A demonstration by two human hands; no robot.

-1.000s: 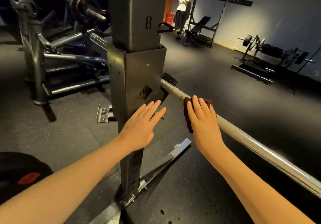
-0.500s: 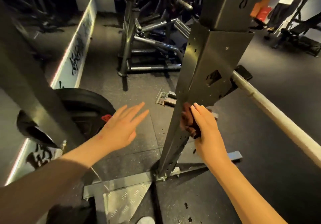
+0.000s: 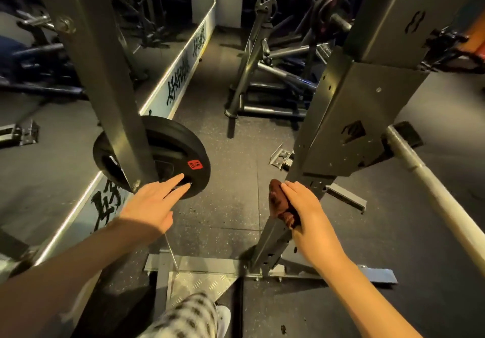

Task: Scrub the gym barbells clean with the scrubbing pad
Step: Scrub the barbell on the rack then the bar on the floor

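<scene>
The pad (image 3: 279,202) is off the bar (image 3: 441,198), gripped in the right hand's (image 3: 309,214) curled fingers beside the rack upright (image 3: 351,117), the left hand's (image 3: 152,204) fingers straight toward a plate (image 3: 181,148), so scrubbing the bar, which rests on that upright, seems left to do

We see a dark reddish-brown pad (image 3: 282,204), a pale silver bar (image 3: 446,196) and grey steel uprights (image 3: 349,117). The plate (image 3: 181,141) is black and carries a red label (image 3: 195,164). The floor (image 3: 231,154) is dark grey with pale flecks. The trousers (image 3: 189,314) are black-and-white check, the footplate (image 3: 199,285) silver with a raised tread pattern, and the wall strip (image 3: 181,80) white with black lettering.
</scene>
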